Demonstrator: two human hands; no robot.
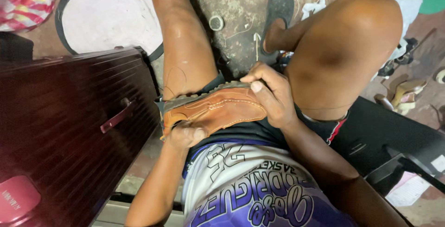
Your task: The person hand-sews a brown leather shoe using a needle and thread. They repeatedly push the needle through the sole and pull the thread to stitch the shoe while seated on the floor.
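Note:
A tan leather shoe [218, 109] with pale stitching and a grey lugged sole lies on its side across my lap, between my knees. My left hand [185, 134] grips its lower left end, fingers curled under the leather. My right hand [269, 92] clasps the right end, thumb pressed along the sole's edge. A thin dark thread [174, 76] loops up from the shoe against my left leg. I am seated, wearing a white and purple jersey.
A dark red ribbed suitcase [69, 125] with a handle stands at my left. A round white mat [109, 14] lies on the stained concrete floor beyond it. Loose sandals and heeled shoes [403, 92] lie at right, a black stool edge [394, 148] beside me.

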